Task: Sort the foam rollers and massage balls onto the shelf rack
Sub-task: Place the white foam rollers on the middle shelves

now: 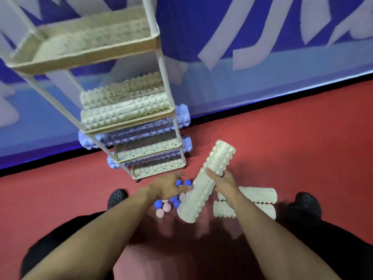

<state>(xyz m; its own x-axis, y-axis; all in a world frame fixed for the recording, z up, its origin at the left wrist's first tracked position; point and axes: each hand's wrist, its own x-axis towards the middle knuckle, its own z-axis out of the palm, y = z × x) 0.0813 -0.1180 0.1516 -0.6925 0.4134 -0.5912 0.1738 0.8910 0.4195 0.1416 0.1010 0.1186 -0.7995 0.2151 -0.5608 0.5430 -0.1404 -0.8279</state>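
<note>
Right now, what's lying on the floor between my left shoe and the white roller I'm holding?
In the head view, blue and pink massage balls lie between the left shoe and the held white roller.

No text, label or number can be read anywhere.

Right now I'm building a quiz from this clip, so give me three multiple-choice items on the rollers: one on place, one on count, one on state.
1. Where do the blue rollers lie?
A. lower tiers of the shelf rack
B. top tier
C. floor by the shoes

2. How many cream rollers lie on the red floor behind the right forearm?
A. none
B. two
C. five

3. What is the right hand doing?
A. resting flat on the floor
B. picking up a ball
C. holding a cream roller

Key: 1 A, blue ends stick out from the lower tiers. 2 B, the floor rollers lie side by side. 3 C, its fingers wrap the tilted roller's middle.
</note>
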